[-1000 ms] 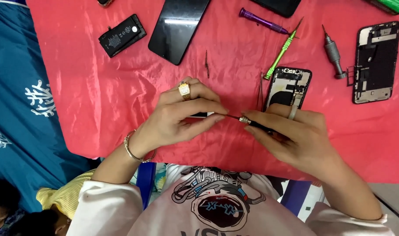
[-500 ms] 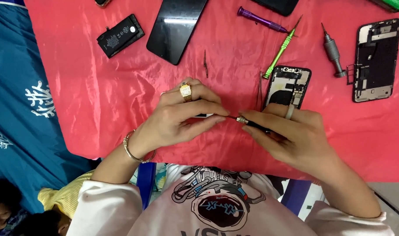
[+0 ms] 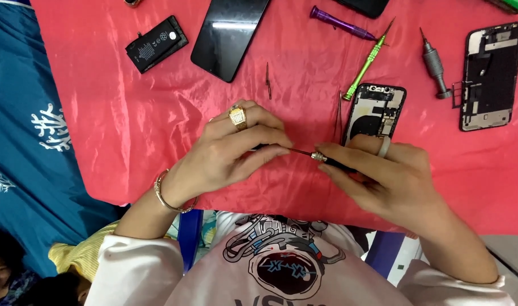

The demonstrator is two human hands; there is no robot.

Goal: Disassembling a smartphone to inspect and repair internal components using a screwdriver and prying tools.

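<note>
Head view: slim metal-tipped screwdriver (image 3: pixel 321 158), glossy red cloth (image 3: pixel 128 130).

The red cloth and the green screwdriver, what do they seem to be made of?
Red cloth: probably satin or a similar synthetic fabric; it is glossy, with shiny highlights along its creases. Green screwdriver: likely metal with a coloured, perhaps anodised, finish; the ribbed shaft has a metallic sheen and a thin dark tip.

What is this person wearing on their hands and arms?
The left hand has a chunky gold ring and a thin gold bracelet at the wrist. The right hand has a plain silver ring. Both arms have white sleeves pushed up.
</note>
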